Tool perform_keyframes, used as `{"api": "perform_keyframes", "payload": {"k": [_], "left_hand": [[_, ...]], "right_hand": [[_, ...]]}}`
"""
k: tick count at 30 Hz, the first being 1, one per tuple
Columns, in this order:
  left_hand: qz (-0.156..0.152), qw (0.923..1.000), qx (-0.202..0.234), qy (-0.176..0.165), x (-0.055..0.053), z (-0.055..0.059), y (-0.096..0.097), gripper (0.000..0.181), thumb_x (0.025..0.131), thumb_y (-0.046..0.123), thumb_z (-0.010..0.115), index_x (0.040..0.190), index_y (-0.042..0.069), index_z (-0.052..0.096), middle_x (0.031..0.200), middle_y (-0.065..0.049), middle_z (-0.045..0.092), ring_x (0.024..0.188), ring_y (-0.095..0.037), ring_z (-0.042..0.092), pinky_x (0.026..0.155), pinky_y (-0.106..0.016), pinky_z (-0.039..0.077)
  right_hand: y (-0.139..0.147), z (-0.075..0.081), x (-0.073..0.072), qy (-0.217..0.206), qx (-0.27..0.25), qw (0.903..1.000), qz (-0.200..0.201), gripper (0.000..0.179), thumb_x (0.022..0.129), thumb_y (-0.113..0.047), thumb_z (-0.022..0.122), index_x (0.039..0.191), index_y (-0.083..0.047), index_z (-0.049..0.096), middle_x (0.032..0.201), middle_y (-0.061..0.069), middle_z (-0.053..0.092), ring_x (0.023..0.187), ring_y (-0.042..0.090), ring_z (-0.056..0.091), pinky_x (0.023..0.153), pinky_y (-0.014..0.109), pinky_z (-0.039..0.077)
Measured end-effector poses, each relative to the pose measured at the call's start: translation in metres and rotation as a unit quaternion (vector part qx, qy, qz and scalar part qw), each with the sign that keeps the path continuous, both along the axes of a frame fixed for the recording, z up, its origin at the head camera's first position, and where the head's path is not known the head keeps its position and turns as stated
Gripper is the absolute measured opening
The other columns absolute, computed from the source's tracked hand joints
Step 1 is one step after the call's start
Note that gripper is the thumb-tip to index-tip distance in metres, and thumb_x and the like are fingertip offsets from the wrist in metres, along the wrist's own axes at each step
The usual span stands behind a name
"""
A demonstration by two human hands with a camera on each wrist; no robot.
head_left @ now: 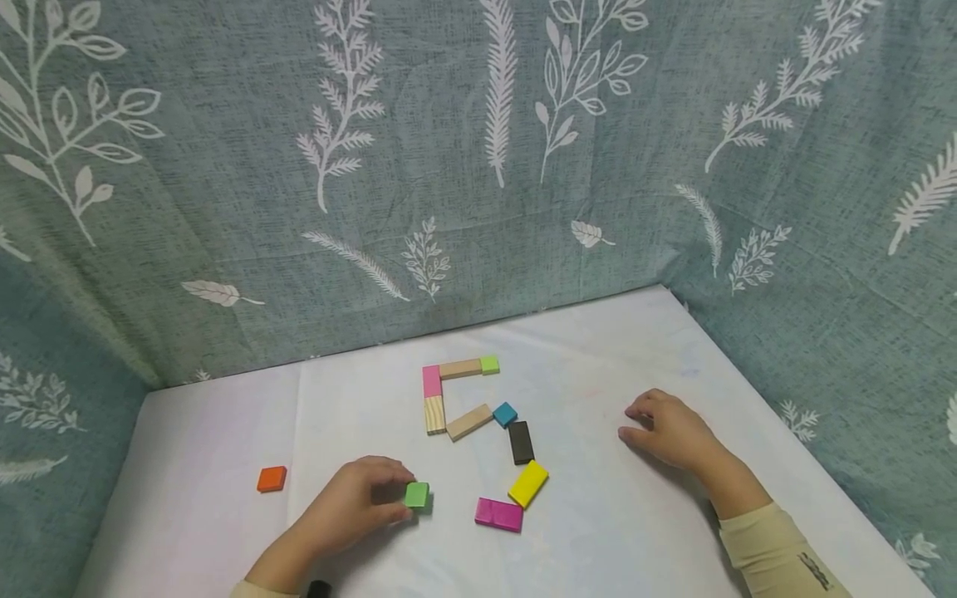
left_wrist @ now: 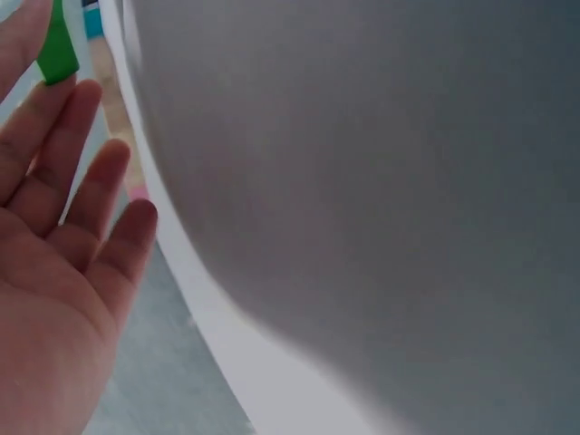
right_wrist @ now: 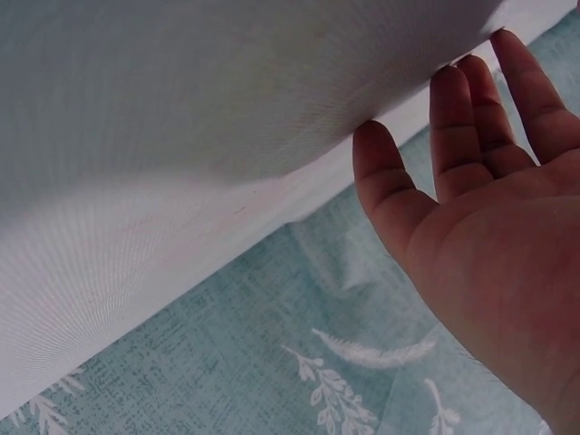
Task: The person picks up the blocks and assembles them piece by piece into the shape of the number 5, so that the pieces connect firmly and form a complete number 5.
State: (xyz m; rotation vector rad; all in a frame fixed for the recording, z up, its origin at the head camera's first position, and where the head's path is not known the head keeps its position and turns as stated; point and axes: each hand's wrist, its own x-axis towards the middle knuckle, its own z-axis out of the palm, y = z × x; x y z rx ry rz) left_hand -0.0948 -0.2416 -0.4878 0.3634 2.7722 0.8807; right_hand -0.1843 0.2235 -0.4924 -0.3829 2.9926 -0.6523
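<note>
My left hand (head_left: 351, 507) pinches a green block (head_left: 417, 496) between thumb and fingertips, left of the magenta block (head_left: 498, 515). In the left wrist view the green block (left_wrist: 58, 50) shows at the top left, at the tips of the thumb and forefinger. A curving line of blocks lies on the table: light green (head_left: 489, 365), plain wood, pink (head_left: 432, 381), striped wood (head_left: 434, 414), plain wood (head_left: 469, 423), blue (head_left: 505, 414), black (head_left: 521, 443), yellow (head_left: 528, 484) and magenta. My right hand (head_left: 676, 432) holds nothing, its fingers loosely bent, right of the line.
An orange block (head_left: 272, 479) lies apart at the left of the white table (head_left: 598, 349). A small black object (head_left: 318, 589) shows at the bottom edge beside my left wrist. Green leaf-patterned cloth (head_left: 449, 166) stands round the table's back and sides.
</note>
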Motion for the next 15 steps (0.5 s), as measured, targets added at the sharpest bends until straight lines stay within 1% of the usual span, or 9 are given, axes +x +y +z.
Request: {"api": "perform_keyframes", "payload": {"k": [3, 6, 11, 15], "left_hand": [[-0.009, 0.9999, -0.009, 0.001, -0.003, 0.001, 0.013, 0.035, 0.066, 0.042, 0.083, 0.097, 0.031, 0.071, 0.098, 0.021, 0.065, 0.102, -0.008, 0.058, 0.095, -0.042, 0.049], [-0.022, 0.9997, -0.008, 0.005, -0.004, 0.001, 0.026, 0.033, 0.067, 0.04, 0.083, 0.096, 0.027, 0.072, 0.096, 0.02, 0.065, 0.1, -0.008, 0.059, 0.094, -0.042, 0.048], [-0.047, 0.9988, 0.0, 0.011, -0.005, -0.001, 0.041, 0.031, 0.069, 0.036, 0.082, 0.096, 0.026, 0.072, 0.094, 0.021, 0.065, 0.097, -0.004, 0.059, 0.094, -0.041, 0.048], [-0.07, 0.9972, 0.007, 0.025, -0.006, -0.004, 0.048, 0.03, 0.07, 0.036, 0.082, 0.096, 0.025, 0.072, 0.093, 0.022, 0.065, 0.095, -0.003, 0.059, 0.093, -0.039, 0.048]], "right_hand": [[0.0, -0.001, 0.0, -0.002, 0.002, 1.0, 0.001, 0.037, 0.081, -0.036, 0.073, 0.105, -0.008, 0.069, 0.11, 0.009, 0.062, 0.106, 0.033, 0.059, 0.09, 0.051, 0.047], [0.001, -0.001, -0.001, -0.003, 0.005, 1.0, 0.0, 0.037, 0.08, -0.035, 0.073, 0.105, -0.008, 0.069, 0.11, 0.008, 0.062, 0.106, 0.032, 0.059, 0.09, 0.051, 0.047], [0.002, -0.002, -0.002, -0.003, 0.004, 1.0, -0.001, 0.037, 0.08, -0.035, 0.073, 0.105, -0.008, 0.069, 0.11, 0.008, 0.062, 0.106, 0.032, 0.059, 0.09, 0.051, 0.047], [0.003, -0.003, -0.002, -0.005, 0.004, 1.0, 0.0, 0.037, 0.08, -0.035, 0.073, 0.106, -0.008, 0.069, 0.112, 0.009, 0.062, 0.107, 0.033, 0.059, 0.091, 0.052, 0.046]]}}
